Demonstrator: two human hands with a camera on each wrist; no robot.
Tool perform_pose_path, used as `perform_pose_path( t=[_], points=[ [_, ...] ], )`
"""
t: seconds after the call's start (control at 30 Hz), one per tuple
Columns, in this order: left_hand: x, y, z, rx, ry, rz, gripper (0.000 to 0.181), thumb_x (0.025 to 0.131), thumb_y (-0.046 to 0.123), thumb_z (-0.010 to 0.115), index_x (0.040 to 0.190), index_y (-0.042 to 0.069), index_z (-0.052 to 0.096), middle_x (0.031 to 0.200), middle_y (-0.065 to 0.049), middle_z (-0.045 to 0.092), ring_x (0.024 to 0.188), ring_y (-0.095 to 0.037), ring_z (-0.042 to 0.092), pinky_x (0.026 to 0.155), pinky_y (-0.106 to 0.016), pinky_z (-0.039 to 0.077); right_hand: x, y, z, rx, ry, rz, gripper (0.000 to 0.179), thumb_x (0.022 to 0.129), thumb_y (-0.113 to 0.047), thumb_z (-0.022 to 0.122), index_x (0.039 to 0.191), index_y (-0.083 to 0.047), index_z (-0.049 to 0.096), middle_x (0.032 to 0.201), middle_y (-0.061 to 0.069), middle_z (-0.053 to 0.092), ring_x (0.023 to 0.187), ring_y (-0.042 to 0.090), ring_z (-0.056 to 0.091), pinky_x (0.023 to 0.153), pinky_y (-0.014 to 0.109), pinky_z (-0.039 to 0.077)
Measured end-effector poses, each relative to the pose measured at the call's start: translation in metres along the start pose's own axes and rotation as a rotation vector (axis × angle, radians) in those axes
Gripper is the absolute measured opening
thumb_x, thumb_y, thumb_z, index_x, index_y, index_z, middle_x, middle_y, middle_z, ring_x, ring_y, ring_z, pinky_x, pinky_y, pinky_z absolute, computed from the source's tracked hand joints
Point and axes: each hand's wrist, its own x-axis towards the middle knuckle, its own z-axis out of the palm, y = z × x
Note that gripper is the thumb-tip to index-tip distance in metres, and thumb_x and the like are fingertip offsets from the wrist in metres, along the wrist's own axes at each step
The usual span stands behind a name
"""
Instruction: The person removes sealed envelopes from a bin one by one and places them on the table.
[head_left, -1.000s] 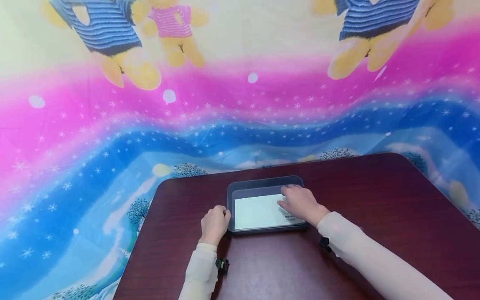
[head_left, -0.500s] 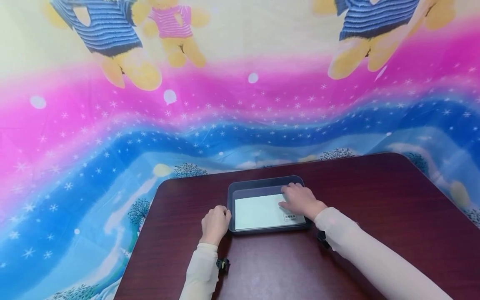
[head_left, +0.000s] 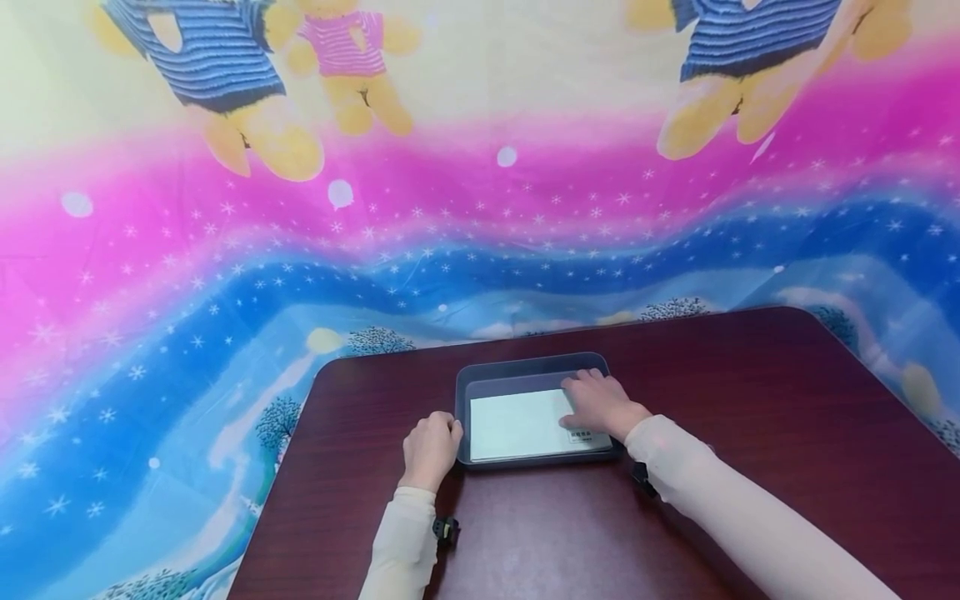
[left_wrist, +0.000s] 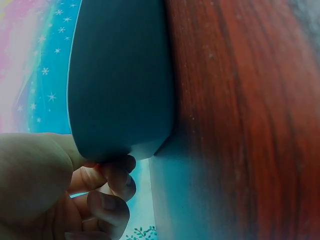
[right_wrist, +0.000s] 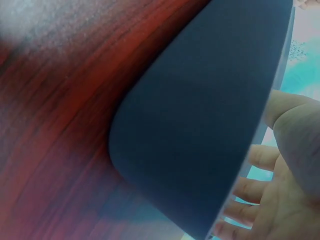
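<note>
A shallow dark grey tray (head_left: 536, 367) lies on the table, with a flat stack of white paper (head_left: 517, 425) inside. The top sheet carries a small printed box near its lower right corner. My left hand (head_left: 431, 450) pinches the tray's left end; in the left wrist view the thumb passes over the rim and the other fingers curl outside the tray wall (left_wrist: 120, 75). Over the right end of the paper lies my right hand (head_left: 600, 402), its thumb on the sheet beside the print. The right wrist view shows its fingers (right_wrist: 250, 190) reaching past the rim, their tips hidden by the wall.
The dark red-brown wooden table (head_left: 750, 400) extends around the tray, with rounded far corners. Behind it hangs a patterned cloth (head_left: 480, 200) in pink and blue with bears and snowflakes. Each wrist wears a small black camera strap (head_left: 446, 530).
My right thumb has moved down over the sheet and covers part of the printed box. The right forearm has shifted slightly left. My left hand and the tray look unmoved.
</note>
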Motion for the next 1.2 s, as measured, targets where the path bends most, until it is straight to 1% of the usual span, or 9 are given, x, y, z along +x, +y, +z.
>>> perform_pose_path(
  t=[0.27,0.47,0.67,0.87,1.1,1.2],
  points=[
    [0.0002,0.0006,-0.0001,0.0,-0.005,-0.008,0.046,0.099,0.021,0.062,0.058,0.019,0.043,0.05,0.004,0.034,0.043,-0.014,0.033,0.046,-0.03,0.025,-0.0003,-0.0004,0.0011,0.003,0.028,-0.002,0.06,0.085,-0.04,0.079,0.13,-0.004,0.062,0.125,0.021,0.062,0.112,0.039,0.057,0.087,0.054,0.051],
    [0.001,0.0002,0.0013,0.0,0.004,-0.002,0.046,0.099,0.021,0.061,0.057,0.019,0.041,0.05,0.005,0.033,0.043,-0.014,0.033,0.046,-0.03,0.025,0.002,-0.0033,0.0027,0.011,0.086,-0.005,0.059,0.081,-0.035,0.084,0.127,-0.004,0.063,0.119,0.021,0.059,0.104,0.036,0.056,0.08,0.051,0.052],
    [0.0008,-0.0002,0.0018,0.003,0.006,-0.003,0.046,0.099,0.022,0.061,0.057,0.019,0.041,0.049,0.005,0.033,0.042,-0.014,0.033,0.045,-0.029,0.025,0.0031,-0.0046,0.0036,0.026,0.13,-0.004,0.055,0.08,-0.029,0.086,0.124,-0.003,0.066,0.111,0.018,0.058,0.096,0.031,0.054,0.074,0.046,0.051],
    [0.0005,-0.0005,0.0015,0.0,0.007,-0.006,0.047,0.099,0.021,0.061,0.057,0.019,0.04,0.049,0.005,0.033,0.043,-0.014,0.032,0.045,-0.029,0.025,0.0037,-0.0059,0.0019,0.025,0.147,-0.017,0.051,0.08,-0.025,0.086,0.121,-0.003,0.067,0.107,0.016,0.058,0.09,0.028,0.053,0.071,0.043,0.05],
    [0.0001,-0.0007,0.0002,-0.006,0.007,-0.004,0.046,0.099,0.021,0.061,0.058,0.019,0.041,0.05,0.005,0.033,0.043,-0.014,0.033,0.045,-0.029,0.025,0.0037,-0.0082,-0.0009,0.076,0.152,-0.016,0.044,0.08,-0.019,0.085,0.118,-0.002,0.068,0.102,0.015,0.058,0.081,0.024,0.05,0.065,0.039,0.047],
    [0.0,-0.0015,0.0001,-0.01,0.006,0.0,0.046,0.099,0.021,0.061,0.058,0.019,0.041,0.049,0.005,0.033,0.042,-0.014,0.032,0.045,-0.029,0.024,0.0043,-0.0087,-0.0016,0.094,0.155,-0.019,0.042,0.081,-0.016,0.084,0.117,-0.002,0.068,0.101,0.014,0.057,0.079,0.022,0.05,0.064,0.037,0.046]
  ],
)
